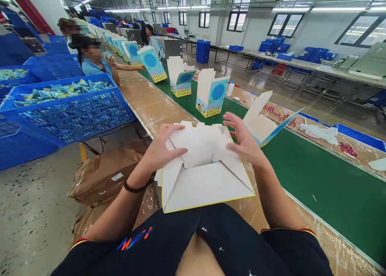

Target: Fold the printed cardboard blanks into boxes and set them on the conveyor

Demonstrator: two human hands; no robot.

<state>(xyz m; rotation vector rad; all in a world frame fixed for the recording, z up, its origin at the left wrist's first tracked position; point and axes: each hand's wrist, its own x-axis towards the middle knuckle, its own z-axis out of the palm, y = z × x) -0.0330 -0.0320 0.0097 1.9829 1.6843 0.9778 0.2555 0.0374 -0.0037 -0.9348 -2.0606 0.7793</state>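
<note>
In front of my chest is a cardboard box (pixel 196 187), its white flaps toward me, folded inward and overlapping, with a small gap at the middle. Yellow edging runs along the near rim. My left hand (pixel 164 147) grips the box's left side, thumb over the flaps and fingers around the far edge. At the right edge, my right hand (pixel 245 141) has its fingers apart, with the thumb at the flap's margin; whether it touches is hard to tell. Just beyond the right hand, an open blue-and-white box (pixel 256 123) stands on the green conveyor belt (pixel 310 179).
Another open box (pixel 212 95) and several more line the belt. At left, a blue crate (pixel 69 111) holds small blue packets. Brown wrapped bundles (pixel 108 171) lie below the wooden ledge (pixel 144 103). A co-worker (pixel 96 60) reaches toward a box farther up.
</note>
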